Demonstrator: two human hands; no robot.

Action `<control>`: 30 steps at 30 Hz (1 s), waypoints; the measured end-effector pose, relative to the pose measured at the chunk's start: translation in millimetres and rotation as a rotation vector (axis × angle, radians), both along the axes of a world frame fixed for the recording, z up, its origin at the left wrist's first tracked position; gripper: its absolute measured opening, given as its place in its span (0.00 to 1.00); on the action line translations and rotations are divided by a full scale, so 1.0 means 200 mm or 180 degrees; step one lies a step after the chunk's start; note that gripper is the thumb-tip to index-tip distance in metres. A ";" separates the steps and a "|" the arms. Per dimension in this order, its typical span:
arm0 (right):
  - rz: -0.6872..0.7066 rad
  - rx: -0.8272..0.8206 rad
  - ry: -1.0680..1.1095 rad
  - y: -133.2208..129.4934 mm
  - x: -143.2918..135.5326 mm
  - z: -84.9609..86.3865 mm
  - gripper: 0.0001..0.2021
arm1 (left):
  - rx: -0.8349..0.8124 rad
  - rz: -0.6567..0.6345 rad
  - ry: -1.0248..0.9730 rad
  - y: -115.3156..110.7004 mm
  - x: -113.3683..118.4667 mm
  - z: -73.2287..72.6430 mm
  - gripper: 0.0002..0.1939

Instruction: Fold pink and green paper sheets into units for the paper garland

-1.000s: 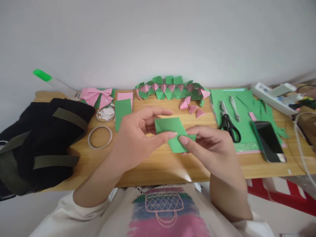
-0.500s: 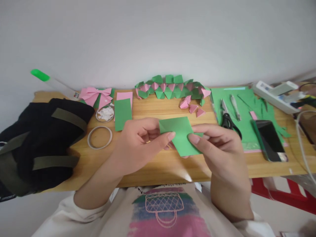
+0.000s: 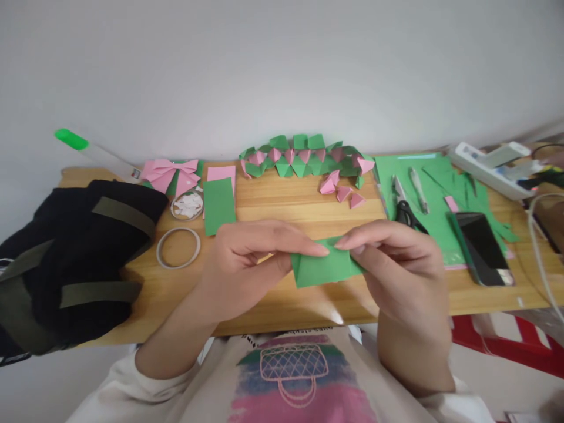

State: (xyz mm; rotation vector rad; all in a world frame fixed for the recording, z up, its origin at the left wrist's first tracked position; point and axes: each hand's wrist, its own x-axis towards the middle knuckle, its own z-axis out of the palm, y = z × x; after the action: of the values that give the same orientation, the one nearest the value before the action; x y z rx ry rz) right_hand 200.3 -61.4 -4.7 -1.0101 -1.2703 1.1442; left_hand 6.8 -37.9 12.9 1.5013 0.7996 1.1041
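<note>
A green sheet of paper (image 3: pixel 324 271), partly folded, is held over the front of the wooden table between my two hands. My left hand (image 3: pixel 255 252) pinches its left part, the index finger lying along the upper surface. My right hand (image 3: pixel 394 264) grips the right part, with thumb and index fingertip at the top edge. The paper's underside and some fingertips are hidden. Behind the hands lie several small pink folded paper pieces (image 3: pixel 343 192). Farther back, a curved row of green and pink folded paper (image 3: pixel 299 157) stands near the wall.
Left: a black bag (image 3: pixel 88 258), a tape roll (image 3: pixel 178 248), white scraps (image 3: pixel 188 204) in a ring, a pink paper bow (image 3: pixel 171 174) and green paper (image 3: pixel 219 207). Right: scissors (image 3: pixel 404 208), a utility knife (image 3: pixel 419 189), a phone (image 3: pixel 482 247) and a power strip (image 3: pixel 489 170).
The green paper has been turned and folded over, so it now shows a lower, wider shape. My left index finger has moved onto its top; my right fingers have shifted to its upper edge.
</note>
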 end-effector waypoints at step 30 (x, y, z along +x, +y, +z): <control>-0.0219 -0.0284 -0.0478 0.02 -0.02 0.04 0.04 | -0.0822 0.0310 0.0398 -0.02 0.05 -0.02 0.06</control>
State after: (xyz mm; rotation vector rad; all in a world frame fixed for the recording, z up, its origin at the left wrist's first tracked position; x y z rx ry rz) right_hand 196.7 -57.6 3.4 -1.2160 -1.3011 1.0964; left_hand 17.8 -41.7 8.4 1.3336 1.0695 0.9436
